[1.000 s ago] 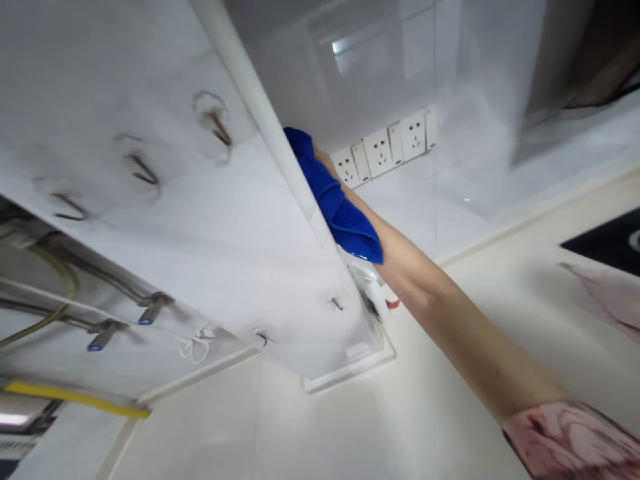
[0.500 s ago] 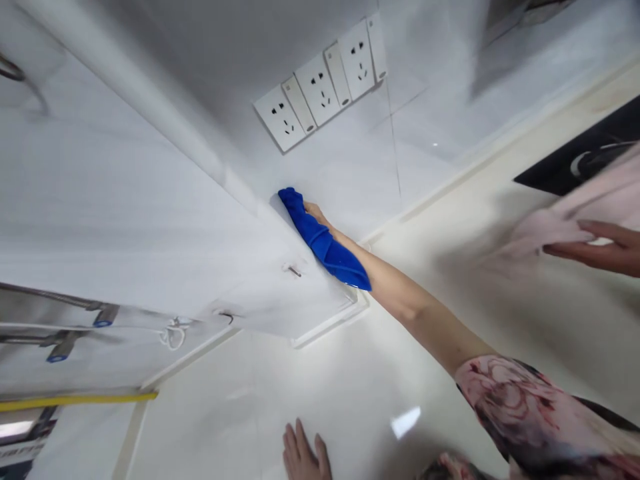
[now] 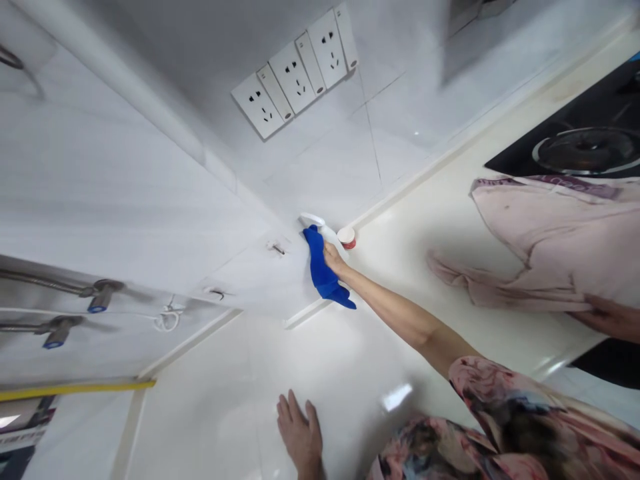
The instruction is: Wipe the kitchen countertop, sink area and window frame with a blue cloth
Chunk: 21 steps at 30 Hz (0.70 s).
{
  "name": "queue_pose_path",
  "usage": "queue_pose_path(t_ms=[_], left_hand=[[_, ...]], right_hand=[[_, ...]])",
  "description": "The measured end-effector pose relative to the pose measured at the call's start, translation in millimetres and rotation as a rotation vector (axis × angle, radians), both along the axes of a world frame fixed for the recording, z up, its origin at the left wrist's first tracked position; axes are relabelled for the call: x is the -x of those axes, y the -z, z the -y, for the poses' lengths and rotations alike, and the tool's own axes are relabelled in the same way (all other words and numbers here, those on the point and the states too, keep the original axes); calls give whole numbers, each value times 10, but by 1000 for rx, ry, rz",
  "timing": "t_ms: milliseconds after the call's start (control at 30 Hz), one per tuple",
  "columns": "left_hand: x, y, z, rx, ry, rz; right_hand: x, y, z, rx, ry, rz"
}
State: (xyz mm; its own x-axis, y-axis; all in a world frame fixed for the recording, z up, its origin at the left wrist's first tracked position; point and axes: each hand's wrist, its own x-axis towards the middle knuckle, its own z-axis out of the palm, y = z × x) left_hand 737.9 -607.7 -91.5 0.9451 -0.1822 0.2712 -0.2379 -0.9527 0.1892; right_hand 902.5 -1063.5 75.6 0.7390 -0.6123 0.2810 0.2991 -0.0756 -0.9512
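Observation:
A crumpled blue cloth [image 3: 324,272] hangs from my right hand [image 3: 334,259], whose fingers are closed on it by the wall corner. Close behind the cloth stands a white object [image 3: 313,219], mostly covered, so I cannot make out its kind. Beside it sits a small round container [image 3: 347,238], white on top and red on the side. My left hand [image 3: 301,430] rests palm down on the pale countertop [image 3: 225,400], its fingers apart and nothing in them.
Another person's hand [image 3: 607,317] grips a pink cloth [image 3: 560,233] near the black hob [image 3: 590,143]. Sockets [image 3: 297,73] line the wall above. Along the left wall are two valves [image 3: 103,297], a hook [image 3: 216,292], a metal peg [image 3: 277,249] and a yellow pipe [image 3: 75,389].
My right hand has lowered the blue cloth along the wall, and the round container now shows. The other person's pink cloth has moved lower, uncovering more of the hob. My left hand stays flat.

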Motion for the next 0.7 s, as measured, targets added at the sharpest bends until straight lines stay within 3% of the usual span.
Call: queue_pose_path(t_ms=[333, 533, 700], left_hand=[[-21, 56, 34, -7, 4, 43], [-42, 70, 52, -27, 7, 57], [-7, 5, 118, -21, 33, 98]], right_hand=[[264, 694, -414, 32, 142, -113], [570, 1158, -476, 194, 155, -269], [895, 1332, -660, 357, 105, -307]])
